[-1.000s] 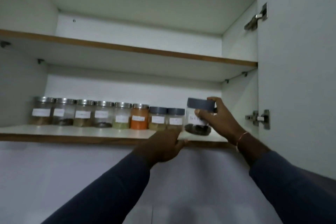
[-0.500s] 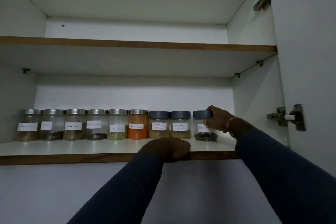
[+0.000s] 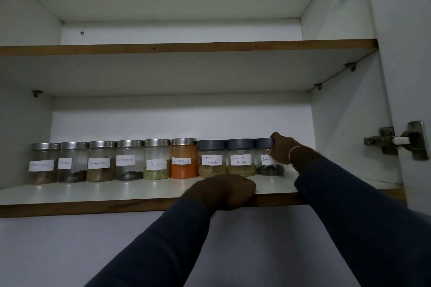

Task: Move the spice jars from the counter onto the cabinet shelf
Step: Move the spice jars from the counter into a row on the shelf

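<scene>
Right grip [image 3: 283, 148] curls round the top of the end jar [image 3: 265, 161], upright on the shelf [image 3: 93, 193] just left of it; left grip [image 3: 224, 191] clasps the shelf edge.

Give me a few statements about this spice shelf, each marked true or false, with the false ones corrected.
1. The right hand grips the rightmost jar. True.
2. The orange jar has a dark grey top. False: its lid is silver.
3. The Garam Masala jar stands right next to the Coriander Powder jar. True.
4. The left hand holds a jar. False: it holds the front edge of the shelf.
</scene>
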Available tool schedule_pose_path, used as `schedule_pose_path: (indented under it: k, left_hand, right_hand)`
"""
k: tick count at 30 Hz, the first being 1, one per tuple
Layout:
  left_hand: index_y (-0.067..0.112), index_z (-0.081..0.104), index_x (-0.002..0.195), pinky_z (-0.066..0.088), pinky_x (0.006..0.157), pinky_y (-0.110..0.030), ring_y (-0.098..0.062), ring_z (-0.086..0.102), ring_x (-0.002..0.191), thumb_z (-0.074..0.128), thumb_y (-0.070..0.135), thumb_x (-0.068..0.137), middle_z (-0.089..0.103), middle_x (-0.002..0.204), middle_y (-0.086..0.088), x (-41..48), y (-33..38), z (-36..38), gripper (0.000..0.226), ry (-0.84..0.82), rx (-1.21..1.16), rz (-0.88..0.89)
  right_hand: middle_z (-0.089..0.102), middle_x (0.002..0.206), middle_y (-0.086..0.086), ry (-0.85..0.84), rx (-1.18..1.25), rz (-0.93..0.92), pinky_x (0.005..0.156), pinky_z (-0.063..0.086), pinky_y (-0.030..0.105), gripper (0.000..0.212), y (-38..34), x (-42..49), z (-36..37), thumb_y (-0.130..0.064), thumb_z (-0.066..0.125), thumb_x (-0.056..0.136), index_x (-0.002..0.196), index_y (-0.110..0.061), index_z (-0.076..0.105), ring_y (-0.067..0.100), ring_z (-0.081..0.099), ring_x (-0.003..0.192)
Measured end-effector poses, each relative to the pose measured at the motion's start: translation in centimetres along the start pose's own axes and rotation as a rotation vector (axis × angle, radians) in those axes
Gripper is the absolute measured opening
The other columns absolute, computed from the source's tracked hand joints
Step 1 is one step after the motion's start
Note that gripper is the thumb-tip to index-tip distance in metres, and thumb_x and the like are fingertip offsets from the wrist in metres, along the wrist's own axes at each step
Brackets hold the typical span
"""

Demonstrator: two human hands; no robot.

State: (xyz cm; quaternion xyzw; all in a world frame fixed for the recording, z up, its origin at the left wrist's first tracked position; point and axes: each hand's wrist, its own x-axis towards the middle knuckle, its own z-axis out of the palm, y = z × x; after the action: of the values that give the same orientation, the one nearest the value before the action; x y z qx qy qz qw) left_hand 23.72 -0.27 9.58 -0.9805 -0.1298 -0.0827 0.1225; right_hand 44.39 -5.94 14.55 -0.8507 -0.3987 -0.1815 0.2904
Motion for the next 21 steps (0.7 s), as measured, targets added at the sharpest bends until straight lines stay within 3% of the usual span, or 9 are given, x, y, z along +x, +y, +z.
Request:
schedule_pose_path:
  k: [5,9,11,14,16,18,21]
  left_hand:
    - [0.004,0.046,0.128,0.035,0.085,-0.029,-0.029,0.051,0.118,0.026,0.025,0.105,0.050,0.133,-0.022,0.2,-0.2,0.1,0.037,0.002,-0.051,-0.012]
    - [0.004,0.049,0.125,0.037,0.090,-0.031,-0.030,0.050,0.119,0.025,0.028,0.105,0.051,0.133,-0.021,0.1,-0.1,0.1,0.040,0.036,-0.166,-0.044]
    - [0.005,0.057,0.110,0.041,0.092,-0.036,-0.030,0.054,0.112,0.027,0.032,0.103,0.057,0.122,-0.020,-0.2,-0.2,0.2,0.041,0.096,-0.249,-0.053]
    - [0.017,0.051,0.071,0.043,0.075,-0.034,-0.025,0.055,0.086,0.033,0.035,0.099,0.057,0.082,-0.011,-0.3,-0.2,0.4,0.039,0.214,-0.335,-0.060]
    - [0.022,0.049,0.065,0.040,0.066,-0.030,-0.017,0.052,0.073,0.034,0.035,0.098,0.051,0.071,-0.002,-0.4,-0.2,0.6,0.039,0.253,-0.337,-0.063]
    - [0.020,0.052,0.065,0.041,0.064,-0.029,-0.015,0.052,0.070,0.035,0.035,0.097,0.052,0.069,-0.001,-0.5,-0.1,0.7,0.039,0.289,-0.333,-0.063]
    - [0.021,0.052,0.063,0.039,0.060,-0.027,-0.012,0.052,0.068,0.035,0.036,0.095,0.053,0.073,-0.001,-0.6,-0.2,0.9,0.039,0.356,-0.298,-0.083]
  right_hand:
    - [0.058,0.126,0.021,-0.019,-0.004,0.000,0.098,0.046,0.041,0.044,-0.2,-0.2,0.0,-0.022,0.056,0.096,0.133,-0.007,0.039,0.036,0.057,0.113]
    - [0.057,0.126,0.021,-0.031,0.003,0.018,0.096,0.047,0.041,0.054,-0.2,-0.3,0.2,-0.019,0.056,0.096,0.141,-0.007,0.029,0.036,0.057,0.113]
    - [0.051,0.131,0.023,-0.037,0.026,0.052,0.096,0.047,0.041,0.064,-0.3,-0.4,0.3,-0.017,0.057,0.095,0.146,-0.008,0.020,0.036,0.056,0.114]
    - [0.017,0.153,0.030,0.017,0.032,0.132,0.104,0.043,0.047,0.081,-0.7,-1.3,0.0,-0.016,0.059,0.092,0.153,-0.013,0.006,0.044,0.047,0.126]
    - [0.013,0.154,0.029,0.100,-0.039,0.141,0.104,0.043,0.050,0.078,-1.2,-2.1,-0.2,-0.016,0.060,0.090,0.151,-0.013,0.012,0.046,0.045,0.126]
    - [0.029,0.147,0.025,0.177,-0.142,0.089,0.100,0.045,0.048,0.060,-1.7,-3.5,-0.5,-0.018,0.059,0.089,0.141,-0.010,0.032,0.041,0.049,0.120]
    - [0.054,0.121,0.016,0.224,-0.221,-0.077,0.093,0.048,0.044,0.029,-2.4,-5.7,-0.8,-0.020,0.055,0.088,0.114,-0.007,0.057,0.034,0.057,0.108]
